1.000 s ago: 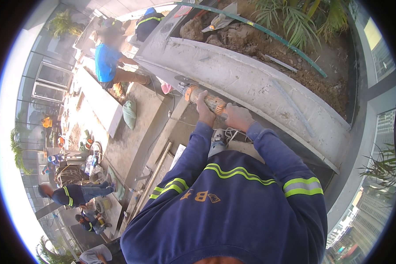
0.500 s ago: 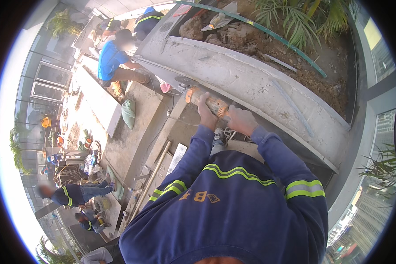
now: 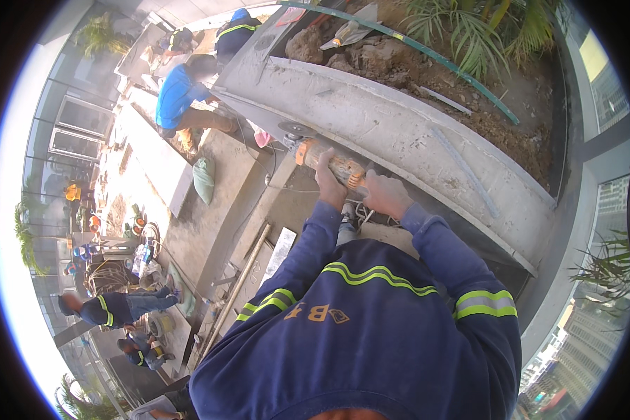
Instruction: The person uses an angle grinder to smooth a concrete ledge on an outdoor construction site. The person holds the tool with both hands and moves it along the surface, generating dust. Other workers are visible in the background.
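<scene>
An angle grinder (image 3: pixel 344 168) with a dusty orange body lies in both my hands. Its round disc (image 3: pixel 297 129) is up against the face of the planter wall, just below the overhanging edge of the pale ledge (image 3: pixel 392 126). My left hand (image 3: pixel 331 185) wraps around the middle of the body. Behind it, my right hand (image 3: pixel 387 194) closes round the rear end of the tool. Both hands look grey with dust. Whether the disc is biting into the wall cannot be made out.
Soil, palm fronds (image 3: pixel 469 42) and a long green strip (image 3: pixel 462 70) fill the planter. A person in a blue shirt (image 3: pixel 177 96) bends beside the wall ahead. A green sack (image 3: pixel 204 180), a long pole (image 3: pixel 238 288) and a cable lie to the left, with other workers beyond.
My hands and the grinder hold nearly the same place. The person in blue has shifted their head and arm slightly.
</scene>
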Motion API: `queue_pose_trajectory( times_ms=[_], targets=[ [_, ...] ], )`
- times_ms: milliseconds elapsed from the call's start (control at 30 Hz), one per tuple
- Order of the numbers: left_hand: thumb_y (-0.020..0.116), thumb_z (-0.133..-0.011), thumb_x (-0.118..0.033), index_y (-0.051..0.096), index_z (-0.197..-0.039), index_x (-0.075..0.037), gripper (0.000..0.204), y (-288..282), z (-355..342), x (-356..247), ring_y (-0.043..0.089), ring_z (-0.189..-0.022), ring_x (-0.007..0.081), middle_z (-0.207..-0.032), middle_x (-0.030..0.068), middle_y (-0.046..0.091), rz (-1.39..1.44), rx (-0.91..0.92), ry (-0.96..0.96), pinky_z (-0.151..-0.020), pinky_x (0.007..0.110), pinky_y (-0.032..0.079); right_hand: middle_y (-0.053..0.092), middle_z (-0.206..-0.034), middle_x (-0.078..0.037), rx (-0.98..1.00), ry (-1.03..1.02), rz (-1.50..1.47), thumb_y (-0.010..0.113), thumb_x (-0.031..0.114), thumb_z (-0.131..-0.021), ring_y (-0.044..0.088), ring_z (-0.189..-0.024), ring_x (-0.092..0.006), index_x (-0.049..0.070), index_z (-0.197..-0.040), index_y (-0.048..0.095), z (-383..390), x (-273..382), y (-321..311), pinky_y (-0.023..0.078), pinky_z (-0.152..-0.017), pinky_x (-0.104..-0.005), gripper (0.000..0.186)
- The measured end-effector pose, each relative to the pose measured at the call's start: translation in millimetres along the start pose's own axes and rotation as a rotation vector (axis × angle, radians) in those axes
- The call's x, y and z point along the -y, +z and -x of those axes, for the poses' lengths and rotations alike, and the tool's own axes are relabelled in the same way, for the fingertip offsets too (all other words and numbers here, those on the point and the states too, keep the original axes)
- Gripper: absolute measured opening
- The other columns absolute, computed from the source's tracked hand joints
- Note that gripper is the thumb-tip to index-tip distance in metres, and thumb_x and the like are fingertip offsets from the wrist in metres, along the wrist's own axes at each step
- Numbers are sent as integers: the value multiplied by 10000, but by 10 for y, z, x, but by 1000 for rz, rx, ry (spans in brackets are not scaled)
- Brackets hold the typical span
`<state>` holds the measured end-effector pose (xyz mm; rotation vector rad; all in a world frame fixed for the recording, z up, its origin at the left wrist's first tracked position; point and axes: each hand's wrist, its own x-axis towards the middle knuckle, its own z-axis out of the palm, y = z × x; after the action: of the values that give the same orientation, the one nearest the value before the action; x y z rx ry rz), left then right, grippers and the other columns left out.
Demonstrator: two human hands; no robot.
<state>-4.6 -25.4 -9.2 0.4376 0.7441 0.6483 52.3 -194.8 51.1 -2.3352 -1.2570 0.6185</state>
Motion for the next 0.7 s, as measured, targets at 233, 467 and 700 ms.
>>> queue_pose_trajectory(
  times_ms=[233, 467, 700],
  targets=[
    [693, -858, -201, 572, -1034, -84, 244, 52, 12, -42, 666, -823, 294, -925, 95, 622, -7, 40, -2, -739, 475, 584, 723, -920, -273, -28, -20, -35, 663, 141, -793, 731, -895, -415, -25, -1014, 555, -60, -26, 27, 571, -797, -516, 297],
    [716, -835, -164, 567, -1047, -63, 278, 29, -177, -121, 660, -790, 289, -901, 95, 602, 23, 45, -11, -721, 466, 591, 724, -911, -269, -33, -23, -31, 644, 128, -792, 731, -884, -417, -24, -1001, 559, -262, -11, 121, 573, -787, -510, 271],
    [679, -875, -209, 591, -1038, -99, 214, 93, 53, -23, 666, -820, 286, -932, 78, 631, 13, -19, -9, -751, 473, 583, 725, -940, -268, 23, -1, -25, 669, 163, -806, 725, -912, -427, -23, -1030, 553, -24, 6, -39, 567, -813, -515, 313]
  ],
)
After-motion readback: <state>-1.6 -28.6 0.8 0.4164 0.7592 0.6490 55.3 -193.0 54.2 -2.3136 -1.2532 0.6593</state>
